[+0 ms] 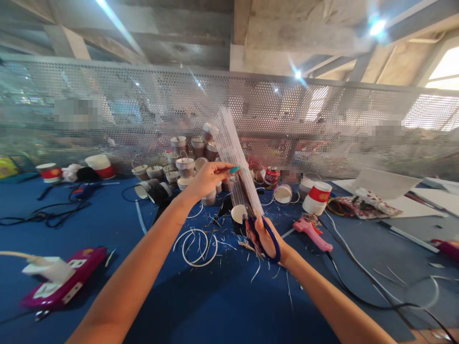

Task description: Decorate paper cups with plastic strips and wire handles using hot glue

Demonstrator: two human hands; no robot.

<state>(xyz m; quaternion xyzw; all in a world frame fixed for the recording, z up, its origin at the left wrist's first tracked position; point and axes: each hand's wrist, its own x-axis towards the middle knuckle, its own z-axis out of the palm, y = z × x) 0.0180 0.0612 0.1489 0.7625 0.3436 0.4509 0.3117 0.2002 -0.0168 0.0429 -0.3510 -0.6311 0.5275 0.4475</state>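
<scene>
The left hand (218, 175) pinches the sheet (230, 138), which rises above its fingertips; the right hand (268, 241) is closed around the scissors (275, 247), blades along the sheet. Buckets (185, 168) stand behind the grip, a glue gun (313, 234) right.

L hand (217, 177) grips a clear ribbed plastic sheet (234, 148); R hand (264, 235) has blue-handled scissors (275, 241), blades along it. Blue tabletop (201, 306): white cord loops (200, 264) nr middle, small pails (185, 167) piled behind, pink glue gun (313, 234) on R, purple power strip (89, 260) far L, red can (271, 177) twd back. Perforated panel (143, 105) in bg.
</scene>
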